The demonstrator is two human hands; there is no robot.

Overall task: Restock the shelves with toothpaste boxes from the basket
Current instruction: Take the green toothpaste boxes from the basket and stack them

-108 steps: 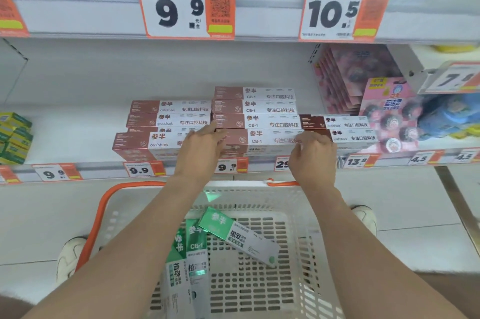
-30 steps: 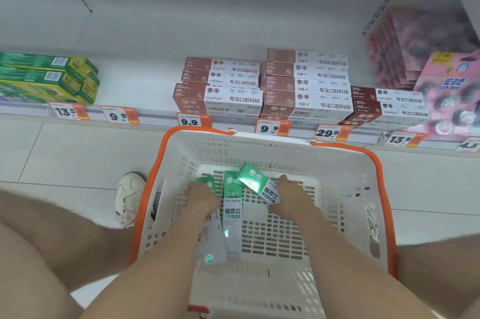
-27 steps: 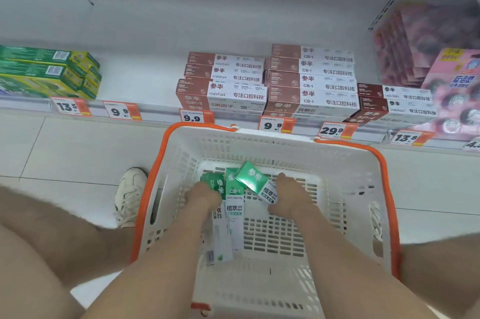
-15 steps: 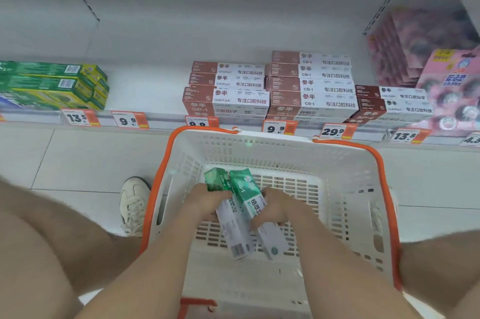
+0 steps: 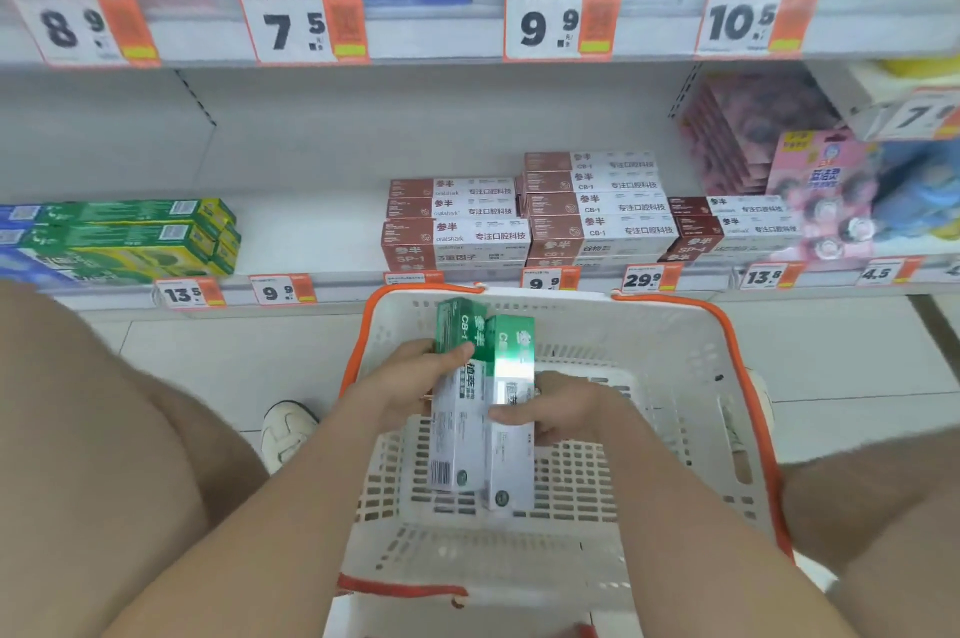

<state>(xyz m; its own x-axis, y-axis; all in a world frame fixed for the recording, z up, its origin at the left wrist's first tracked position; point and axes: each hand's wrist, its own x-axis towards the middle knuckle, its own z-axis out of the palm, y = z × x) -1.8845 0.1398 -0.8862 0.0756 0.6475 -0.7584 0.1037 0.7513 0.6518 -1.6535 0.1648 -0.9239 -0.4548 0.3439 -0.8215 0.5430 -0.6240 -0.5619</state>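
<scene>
White shop shelf (image 5: 311, 242) behind; green-and-white toothpaste boxes (image 5: 480, 408) gripped by left hand (image 5: 400, 388) and right hand (image 5: 566, 411) over white plastic basket (image 5: 691, 367). Loosely stacked boxes could be dropped.

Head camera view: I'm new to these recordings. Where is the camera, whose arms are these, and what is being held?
There is no machine here. The single picture comes from a wide-angle camera worn on a person's head, looking forward and down, so the bare arms and knees at the edges are the wearer's own. The left hand and right hand together grip green-and-white toothpaste boxes, at least two side by side, held above a white basket with an orange rim. Behind it is a store shelf carrying stacked brown-and-white toothpaste boxes, green boxes at the left and pink packs at the right, with price tags along its front edge. A white shoe shows on the floor.
</scene>
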